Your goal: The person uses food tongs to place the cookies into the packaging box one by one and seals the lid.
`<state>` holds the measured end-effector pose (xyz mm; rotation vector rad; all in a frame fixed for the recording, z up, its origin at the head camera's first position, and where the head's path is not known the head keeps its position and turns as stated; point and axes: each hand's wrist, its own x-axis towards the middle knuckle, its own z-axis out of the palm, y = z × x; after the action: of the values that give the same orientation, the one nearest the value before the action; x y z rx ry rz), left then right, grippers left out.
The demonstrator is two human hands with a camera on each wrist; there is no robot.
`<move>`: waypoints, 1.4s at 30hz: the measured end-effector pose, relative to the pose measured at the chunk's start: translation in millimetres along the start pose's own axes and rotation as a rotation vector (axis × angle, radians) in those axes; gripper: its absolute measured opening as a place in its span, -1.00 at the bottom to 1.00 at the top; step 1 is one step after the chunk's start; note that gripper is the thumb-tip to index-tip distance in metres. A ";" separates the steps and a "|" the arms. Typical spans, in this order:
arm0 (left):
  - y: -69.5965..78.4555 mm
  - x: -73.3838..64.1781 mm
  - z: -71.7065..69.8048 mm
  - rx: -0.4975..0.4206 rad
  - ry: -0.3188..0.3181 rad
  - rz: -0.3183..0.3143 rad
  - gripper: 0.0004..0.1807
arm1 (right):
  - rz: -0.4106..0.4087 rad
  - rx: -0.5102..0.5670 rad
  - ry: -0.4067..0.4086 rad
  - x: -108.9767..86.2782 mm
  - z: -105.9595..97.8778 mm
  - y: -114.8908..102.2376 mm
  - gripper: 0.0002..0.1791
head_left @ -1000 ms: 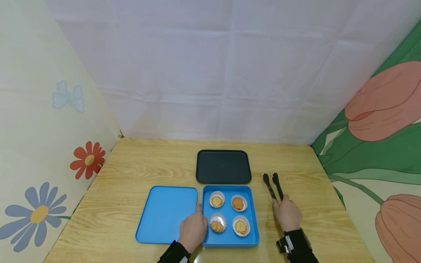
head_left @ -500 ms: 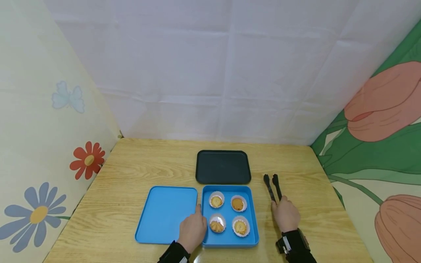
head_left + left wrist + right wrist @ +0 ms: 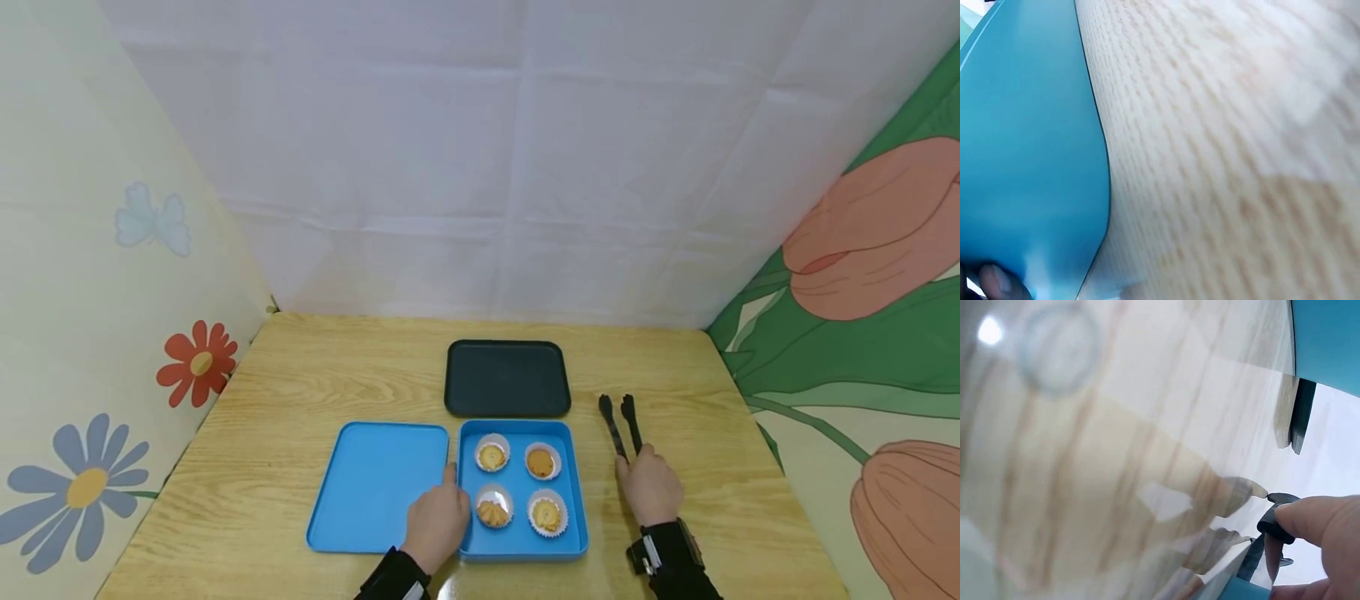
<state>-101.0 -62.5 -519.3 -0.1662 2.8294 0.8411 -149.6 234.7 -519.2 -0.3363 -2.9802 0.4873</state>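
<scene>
My left hand (image 3: 437,518) lies against the left wall of a blue open box (image 3: 519,537), its index finger pointing forward along that edge. In the left wrist view a fingertip (image 3: 999,281) shows against blue plastic (image 3: 1035,144); how the other fingers lie is hidden. Inside the box are several cookies in white paper cups, such as a piped one (image 3: 492,514) at front left and a flat brown one (image 3: 540,463) at back right. To the right of the box, my right hand (image 3: 651,487) grips black tongs (image 3: 612,425) by the handle end, their tips spread apart and pointing away.
A flat blue lid-like tray (image 3: 378,492) lies left of the box. Behind the box is a black tray (image 3: 507,379). All of it stands on a wooden table (image 3: 315,367), with a white sheet (image 3: 480,183) at its back edge and printed cloths on both sides.
</scene>
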 end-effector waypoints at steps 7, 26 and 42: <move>-16.6 -3.0 -7.9 -0.098 0.085 0.075 -0.48 | 0.011 0.009 -0.016 -0.9 0.3 -1.4 -0.57; -32.4 -2.5 -10.4 0.082 0.136 0.033 -0.73 | -0.015 -0.016 0.177 -5.6 -7.2 -4.7 -0.23; -32.6 -0.6 -4.2 0.057 0.056 0.077 -0.73 | -0.124 0.031 0.180 -16.3 -20.1 -34.0 -0.26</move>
<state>-95.8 -92.0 -532.9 -0.0751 2.9257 0.7810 -137.8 205.5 -490.3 -0.1803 -2.7952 0.4637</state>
